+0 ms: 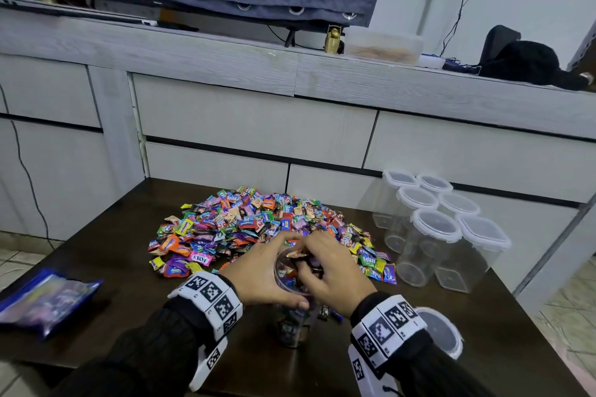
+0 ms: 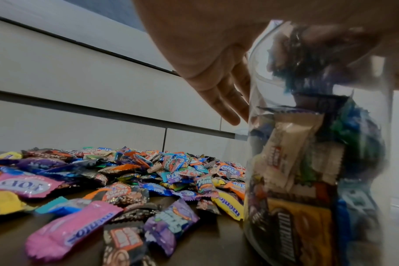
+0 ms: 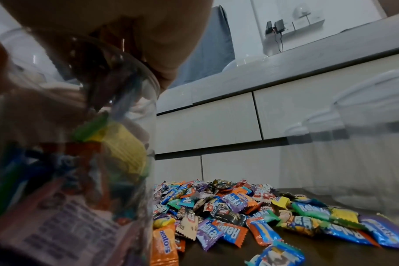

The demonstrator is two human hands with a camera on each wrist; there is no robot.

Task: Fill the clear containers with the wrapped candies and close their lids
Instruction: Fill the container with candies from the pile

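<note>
Left hand point(image 1: 258, 271) grips open container point(image 1: 292, 316); right hand point(image 1: 332, 271) grip pinches candies point(image 1: 298, 254) over rim.

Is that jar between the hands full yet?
Nearly full: the open jar shows candies stacked up most of its wall, and its lid lies beside it.

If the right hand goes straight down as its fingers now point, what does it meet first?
Probably the candies already inside the open container; the right hand sits over its mouth, though depth is unclear.
</note>
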